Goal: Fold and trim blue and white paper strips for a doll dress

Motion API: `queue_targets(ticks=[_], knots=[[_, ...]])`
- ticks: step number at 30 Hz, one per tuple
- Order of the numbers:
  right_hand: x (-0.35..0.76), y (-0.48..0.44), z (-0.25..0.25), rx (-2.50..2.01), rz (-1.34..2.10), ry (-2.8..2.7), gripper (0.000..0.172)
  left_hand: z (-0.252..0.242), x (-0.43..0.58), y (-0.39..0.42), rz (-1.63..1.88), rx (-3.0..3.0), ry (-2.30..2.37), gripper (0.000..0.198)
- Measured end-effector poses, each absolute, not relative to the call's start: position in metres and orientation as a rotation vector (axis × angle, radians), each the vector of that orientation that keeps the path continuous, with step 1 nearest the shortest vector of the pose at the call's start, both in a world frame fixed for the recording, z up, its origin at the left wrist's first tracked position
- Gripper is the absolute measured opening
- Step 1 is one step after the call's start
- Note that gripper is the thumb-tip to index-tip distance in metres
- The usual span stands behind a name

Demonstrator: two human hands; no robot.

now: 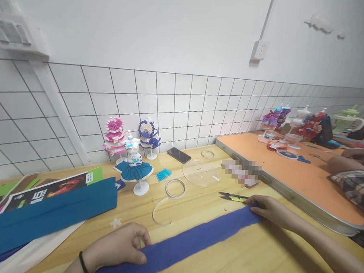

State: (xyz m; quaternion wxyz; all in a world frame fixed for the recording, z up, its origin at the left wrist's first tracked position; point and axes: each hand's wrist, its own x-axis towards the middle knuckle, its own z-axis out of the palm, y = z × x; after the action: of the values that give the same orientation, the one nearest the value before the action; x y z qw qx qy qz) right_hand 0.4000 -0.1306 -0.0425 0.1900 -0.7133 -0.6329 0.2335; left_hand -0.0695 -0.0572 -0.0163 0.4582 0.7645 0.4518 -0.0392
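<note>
A long strip of blue crepe paper (195, 241) lies stretched across the wooden table (255, 256). My left hand (119, 246) is closed, pinching the strip's near left end. My right hand (266, 208) rests flat on the strip's far right end, fingers extended. Small black and yellow snips (232, 197) lie just beyond my right hand's fingertips.
Three small dress-form dolls (133, 154) in paper dresses stand by the tiled wall. Teal folded paper (52, 215), a printed box (41, 190), a tape ring (175, 188), a clear disc (201, 173), a phone (178, 155). Another person's arm (349, 164) rests on the orange table (289, 173) at right.
</note>
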Motion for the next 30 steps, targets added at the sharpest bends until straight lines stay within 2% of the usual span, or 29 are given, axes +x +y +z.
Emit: queue_targets(ticks=[6,16,25,30], knots=[[0.408,-0.134,-0.046,-2.051,0.542,-1.72,0.033,-0.02,-0.071,-0.056,-0.071,1.89,1.085,0.034],[0.397,-0.137,-0.054,-2.013,0.528,-1.67,0.035,-0.02,-0.074,-0.055,-0.056,1.94,1.096,0.031],[0.403,-0.145,-0.045,-2.095,0.191,-1.666,0.041,-0.021,-0.074,-0.057,-0.078,1.979,1.087,0.03],[0.367,-0.133,-0.03,-1.94,0.076,-1.858,0.031,-0.011,-0.073,-0.061,-0.098,2.04,1.126,0.031]])
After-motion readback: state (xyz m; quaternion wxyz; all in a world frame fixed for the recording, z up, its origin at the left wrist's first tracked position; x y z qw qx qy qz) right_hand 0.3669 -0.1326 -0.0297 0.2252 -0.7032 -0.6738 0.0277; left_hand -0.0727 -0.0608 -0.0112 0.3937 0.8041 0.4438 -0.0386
